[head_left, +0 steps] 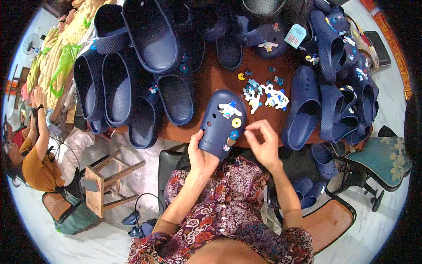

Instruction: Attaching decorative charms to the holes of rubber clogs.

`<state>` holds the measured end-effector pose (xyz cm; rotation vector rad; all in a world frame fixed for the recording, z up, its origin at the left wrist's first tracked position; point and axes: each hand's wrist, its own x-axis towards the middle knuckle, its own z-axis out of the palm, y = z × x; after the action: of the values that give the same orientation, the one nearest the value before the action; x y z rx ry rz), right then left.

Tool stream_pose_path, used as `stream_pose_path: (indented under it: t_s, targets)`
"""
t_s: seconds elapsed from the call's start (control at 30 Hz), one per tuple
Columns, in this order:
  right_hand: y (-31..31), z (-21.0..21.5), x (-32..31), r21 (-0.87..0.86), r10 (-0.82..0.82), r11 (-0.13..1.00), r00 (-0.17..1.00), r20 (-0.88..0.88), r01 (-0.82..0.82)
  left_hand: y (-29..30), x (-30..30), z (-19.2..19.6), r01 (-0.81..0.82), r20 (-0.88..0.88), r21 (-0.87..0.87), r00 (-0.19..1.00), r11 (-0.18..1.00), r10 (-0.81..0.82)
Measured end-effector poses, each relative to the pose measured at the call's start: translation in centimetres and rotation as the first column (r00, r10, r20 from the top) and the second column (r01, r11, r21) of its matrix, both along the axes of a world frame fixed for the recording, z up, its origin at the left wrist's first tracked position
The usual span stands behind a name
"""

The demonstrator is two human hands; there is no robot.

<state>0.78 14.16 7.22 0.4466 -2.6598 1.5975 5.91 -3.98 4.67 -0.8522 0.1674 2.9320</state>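
Observation:
My left hand (203, 155) grips a navy clog (221, 124) at its heel end, holding it toe-up above the table's near edge. On the clog's upper sit a white long-eared character charm (229, 109) with a blue hat, a yellow ring charm (236, 122), a blue flower charm (234, 134) and a small pale charm (227, 148). Just right of these, my right hand (265, 145) has its thumb and forefinger brought together in a pinch. Whatever is between those fingertips is too small to name. Beyond the clog lies a pile of loose white and blue charms (276, 97).
Navy clogs (118, 88) crowd the brown table (259, 121) at left, with more decorated ones (332, 48) at right. A lone clog (302, 108) lies right of the charms. A wooden stool (99, 187) and an office chair (378, 160) flank me. Another person (41, 163) works at far left.

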Motion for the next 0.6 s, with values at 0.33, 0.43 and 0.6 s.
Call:
stream_pose_path:
  t_s: [0.33, 0.43, 0.6]
  targets:
    - [2.1, -0.8, -10.8, 0.253, 0.026, 0.967, 0.97, -0.242, 0.037, 0.0, 0.1, 0.3, 0.072, 0.036, -0.101, 0.997, 0.992, -0.069]
    - [1.5, -2.4, -14.2, 0.294, 0.084, 0.956, 0.95, -0.299, 0.008, 0.0, 0.3, -0.1, 0.08, 0.059, -0.11, 0.996, 0.991, -0.073]
    - [1.0, -6.4, -18.4, 0.509, 0.167, 0.859, 0.912, -0.375, 0.053, 0.3, 0.0, 0.9, 0.093, 0.081, -0.119, 0.993, 0.989, -0.084]
